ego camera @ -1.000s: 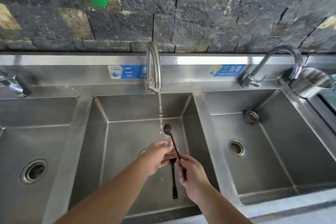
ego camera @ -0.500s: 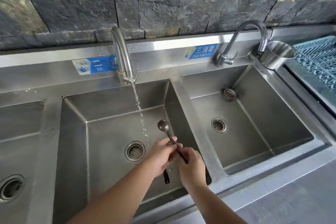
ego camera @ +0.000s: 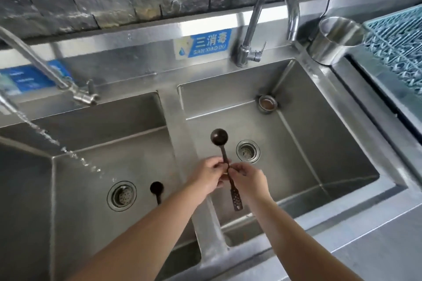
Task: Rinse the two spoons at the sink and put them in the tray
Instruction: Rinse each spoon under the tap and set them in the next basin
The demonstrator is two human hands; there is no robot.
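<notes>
A dark long-handled spoon (ego camera: 219, 138) is held upright over the right basin (ego camera: 319, 166), bowl up and away from me. My left hand (ego camera: 209, 174) and my right hand (ego camera: 247, 180) both pinch its handle at the middle; the perforated handle end hangs below them. A second dark spoon (ego camera: 156, 189) lies on the floor of the middle basin (ego camera: 91, 223), beside the drain; my left forearm hides the end of its handle. Water runs from the middle tap (ego camera: 75, 91) into that basin. A blue grid tray (ego camera: 397, 48) sits at the far right.
A steel cup (ego camera: 335, 40) stands on the sink ledge between the right tap (ego camera: 269, 23) and the tray. A small metal strainer (ego camera: 267, 103) rests at the back of the right basin. A dark stone wall rises behind the sinks.
Both hands have carried the held spoon rightward, out of the water stream and over the right basin. The view has swung right. The other spoon now lies in the middle basin.
</notes>
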